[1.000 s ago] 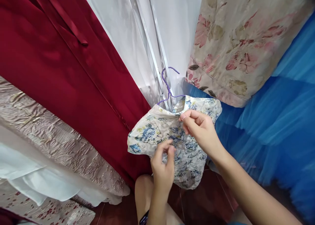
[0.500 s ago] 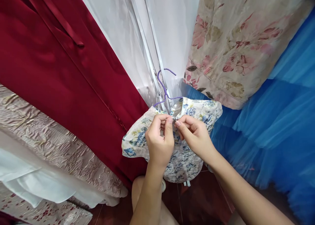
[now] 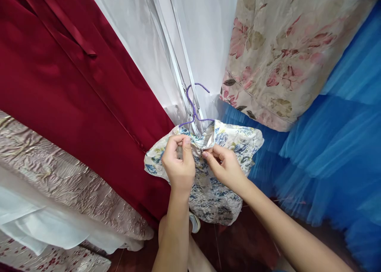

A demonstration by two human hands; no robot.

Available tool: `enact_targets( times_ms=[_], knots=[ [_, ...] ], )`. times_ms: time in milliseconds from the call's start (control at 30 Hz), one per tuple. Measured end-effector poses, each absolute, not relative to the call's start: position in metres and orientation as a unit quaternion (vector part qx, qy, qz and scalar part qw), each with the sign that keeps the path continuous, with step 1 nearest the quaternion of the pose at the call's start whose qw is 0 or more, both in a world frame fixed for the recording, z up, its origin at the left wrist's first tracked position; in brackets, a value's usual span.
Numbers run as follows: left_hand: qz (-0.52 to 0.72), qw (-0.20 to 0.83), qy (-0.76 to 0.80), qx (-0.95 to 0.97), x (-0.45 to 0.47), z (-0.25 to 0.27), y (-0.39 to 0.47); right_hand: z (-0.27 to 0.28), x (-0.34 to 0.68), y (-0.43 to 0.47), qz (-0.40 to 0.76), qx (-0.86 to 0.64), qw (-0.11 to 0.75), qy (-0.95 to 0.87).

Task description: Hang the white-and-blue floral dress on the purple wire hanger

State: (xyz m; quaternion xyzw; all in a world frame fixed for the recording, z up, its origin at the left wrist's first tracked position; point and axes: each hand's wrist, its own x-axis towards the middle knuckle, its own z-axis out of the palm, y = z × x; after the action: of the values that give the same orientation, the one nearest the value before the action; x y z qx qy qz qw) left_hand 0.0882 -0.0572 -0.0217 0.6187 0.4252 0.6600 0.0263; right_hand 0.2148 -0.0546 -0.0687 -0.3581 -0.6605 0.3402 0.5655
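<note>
A short-sleeved white blouse (image 3: 216,200) with blue and yellow flowers hangs on a purple hanger (image 3: 193,105). My right hand (image 3: 224,165) pinches the front of its neckline, where a small dark fastening shows at the fingertips. My left hand (image 3: 180,161) is a little to the left, in front of the neckline's other side, with thumb and forefinger pressed together. Whatever lies between those two fingertips is too small to make out. The hands are apart, and they cover part of the blouse's chest.
A dark red garment (image 3: 74,89) hangs on the left, beside a textured pink one (image 3: 68,181). Behind the hanger are white fabric (image 3: 205,34) and shiny pale straps (image 3: 171,46). A floral cloth (image 3: 285,58) and blue tulle (image 3: 333,145) hang on the right. Below is the dark red tiled floor (image 3: 232,248).
My hands were together at the neckline fastening; now my left hand has drawn away to the left. My right hand still pinches there, slightly lower and further left, and the neckline gapes wider.
</note>
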Motion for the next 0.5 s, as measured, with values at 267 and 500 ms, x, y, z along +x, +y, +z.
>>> enact_targets(
  times_ms=[267, 500],
  knots=[
    [0.744, -0.023, 0.433, 0.509, 0.040, -0.003, -0.040, -0.104, 0.223, -0.077, 0.382, -0.388, 0.513, -0.663],
    [0.837, 0.183, 0.424, 0.292, -0.040, -0.031, -0.020, -0.110, 0.230, -0.093, 0.410, -0.385, 0.475, -0.676]
  ],
)
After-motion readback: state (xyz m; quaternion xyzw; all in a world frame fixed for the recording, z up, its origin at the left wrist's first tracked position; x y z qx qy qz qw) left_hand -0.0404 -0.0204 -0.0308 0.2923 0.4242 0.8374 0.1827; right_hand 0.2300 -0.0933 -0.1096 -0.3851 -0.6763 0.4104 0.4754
